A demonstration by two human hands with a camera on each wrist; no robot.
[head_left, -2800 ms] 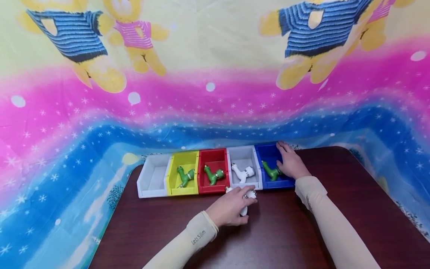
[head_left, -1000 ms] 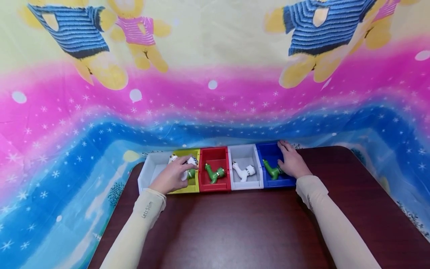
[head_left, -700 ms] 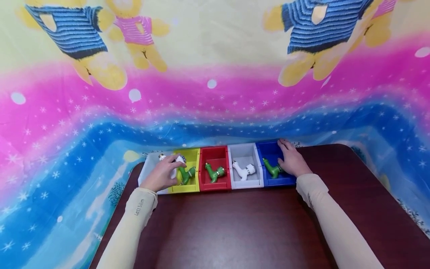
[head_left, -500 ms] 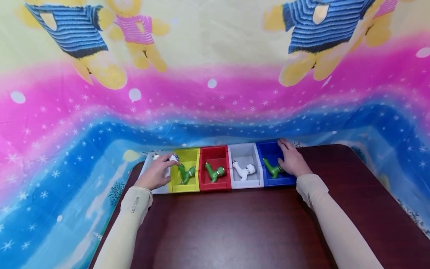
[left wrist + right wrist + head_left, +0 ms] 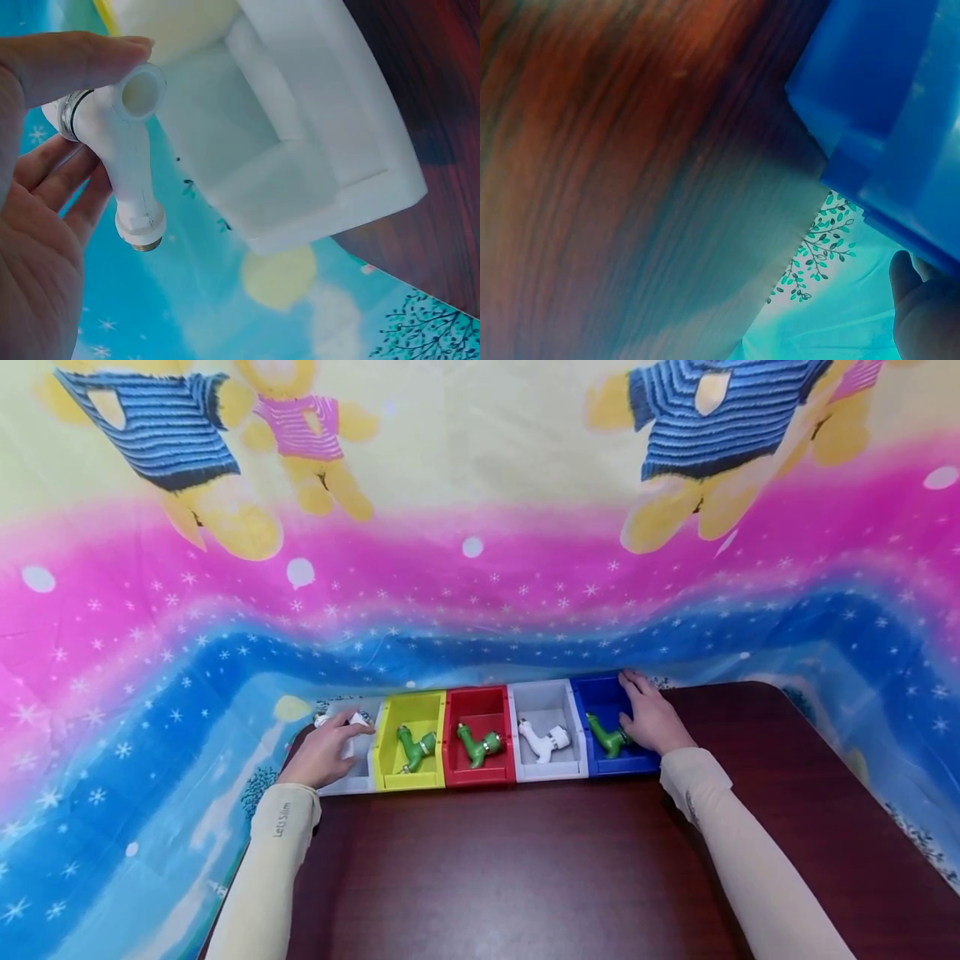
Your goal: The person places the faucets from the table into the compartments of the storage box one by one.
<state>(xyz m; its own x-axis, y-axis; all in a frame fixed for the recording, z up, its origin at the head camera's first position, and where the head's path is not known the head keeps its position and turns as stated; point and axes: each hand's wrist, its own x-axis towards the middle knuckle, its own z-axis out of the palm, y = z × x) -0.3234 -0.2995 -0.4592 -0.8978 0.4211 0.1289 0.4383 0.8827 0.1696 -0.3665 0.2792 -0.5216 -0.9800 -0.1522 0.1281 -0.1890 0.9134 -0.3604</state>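
My left hand [image 5: 318,758] pinches a white tap [image 5: 129,154] between thumb and fingers. Its threaded end points down in the left wrist view, beside the leftmost white bin [image 5: 352,127]; from the head it overlaps that bin's left part. My right hand [image 5: 654,720] holds the right side of the blue bin [image 5: 626,767], thumb inside and fingertips at the back corner. A green tap [image 5: 604,739] lies in that bin, partly covered by the thumb. The right wrist view shows the bin's outer wall [image 5: 885,82] and a fingertip [image 5: 904,276].
Between the outer bins stand a yellow bin [image 5: 414,782] and a red bin [image 5: 480,777], each with a green tap, and a white bin [image 5: 551,772] with a white tap. All sit in a row at the back of the dark wooden table [image 5: 495,868], against a printed cloth [image 5: 465,593].
My left hand has carried the white tap left from the table in front of the right white bin, across the yellow bin, to the leftmost bin. The right hand has stayed on the blue bin.
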